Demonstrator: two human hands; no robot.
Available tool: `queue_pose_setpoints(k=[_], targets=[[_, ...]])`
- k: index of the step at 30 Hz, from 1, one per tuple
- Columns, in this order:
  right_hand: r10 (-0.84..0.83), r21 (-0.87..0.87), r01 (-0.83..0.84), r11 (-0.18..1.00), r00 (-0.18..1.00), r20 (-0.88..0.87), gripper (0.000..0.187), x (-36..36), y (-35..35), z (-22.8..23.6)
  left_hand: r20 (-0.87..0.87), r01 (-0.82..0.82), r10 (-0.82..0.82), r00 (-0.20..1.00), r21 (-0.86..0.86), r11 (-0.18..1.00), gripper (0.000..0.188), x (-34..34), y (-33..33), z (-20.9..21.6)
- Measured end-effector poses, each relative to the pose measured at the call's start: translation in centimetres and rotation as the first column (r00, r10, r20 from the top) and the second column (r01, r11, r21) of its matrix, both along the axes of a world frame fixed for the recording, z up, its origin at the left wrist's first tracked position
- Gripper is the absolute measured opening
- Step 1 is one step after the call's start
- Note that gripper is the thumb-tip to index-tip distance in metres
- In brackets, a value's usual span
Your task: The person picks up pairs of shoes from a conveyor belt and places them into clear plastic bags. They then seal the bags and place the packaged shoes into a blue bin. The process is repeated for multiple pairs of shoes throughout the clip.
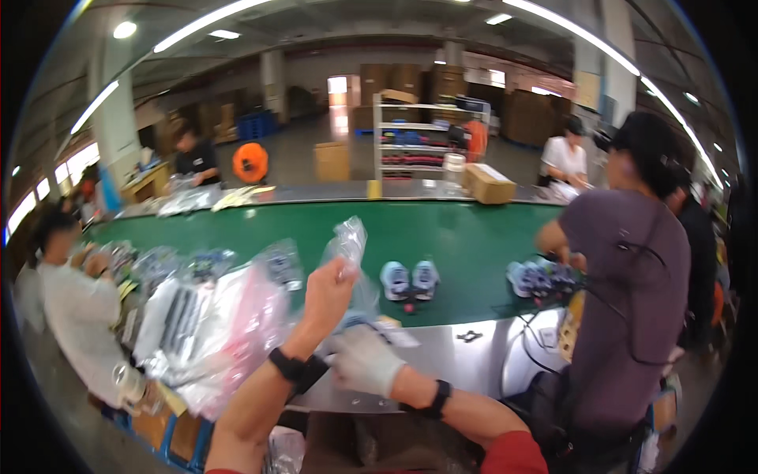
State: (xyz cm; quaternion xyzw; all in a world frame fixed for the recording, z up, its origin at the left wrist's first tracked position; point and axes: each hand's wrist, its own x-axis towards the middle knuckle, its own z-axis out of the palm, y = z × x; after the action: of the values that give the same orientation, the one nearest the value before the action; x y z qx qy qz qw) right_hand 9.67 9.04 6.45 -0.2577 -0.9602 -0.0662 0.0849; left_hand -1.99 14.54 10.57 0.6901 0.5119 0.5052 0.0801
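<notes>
My left hand [328,291], bare with a black wristband, is raised and pinches the upper part of a clear plastic bag [348,239]. The bag hangs down toward my right hand [365,362], which wears a white glove and grips the bag's lower end above the steel table [466,351]. Something blue shows through the bag just above the glove; I cannot tell what it is. A pair of small light-blue shoes [409,279] stands on the green conveyor belt [450,233] just beyond my hands.
A heap of bagged goods [213,316] lies at my left. A person in a purple shirt [624,316] stands close on the right, by another shoe pair [541,278]. A person in white [75,308] works at left. A cardboard box [489,183] sits across the belt.
</notes>
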Motion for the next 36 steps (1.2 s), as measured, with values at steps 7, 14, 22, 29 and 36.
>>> queue_pose_setpoints(k=[7,14,22,29,36], targets=[[-0.283,-0.371,0.13,0.919,0.873,-0.396,0.023,-8.0,3.1,-3.7,-0.062,0.294,-0.32,0.945,-0.26,0.92,0.01,-13.4,-4.2,-4.7],[-0.392,-0.118,0.376,0.919,0.844,-0.366,0.022,-15.5,6.9,-8.5,-0.231,0.163,-0.165,0.959,-0.027,0.986,0.016,-10.4,-3.8,-9.5],[-0.049,-0.082,0.022,0.996,0.936,-0.348,0.025,-19.5,4.7,-7.6,-0.26,-0.028,0.14,0.955,0.393,0.919,0.018,-20.5,6.4,-10.0],[-0.288,-0.333,0.114,0.936,0.792,-0.538,0.023,-17.8,7.5,-10.3,-0.35,0.371,-0.466,0.812,-0.305,0.877,0.017,-13.0,-2.4,-3.8],[-0.499,-0.377,0.389,0.841,0.827,-0.259,0.022,-23.3,16.1,-11.3,-0.168,0.017,-0.041,0.985,-0.142,0.99,0.027,-17.5,-2.8,-4.9]])
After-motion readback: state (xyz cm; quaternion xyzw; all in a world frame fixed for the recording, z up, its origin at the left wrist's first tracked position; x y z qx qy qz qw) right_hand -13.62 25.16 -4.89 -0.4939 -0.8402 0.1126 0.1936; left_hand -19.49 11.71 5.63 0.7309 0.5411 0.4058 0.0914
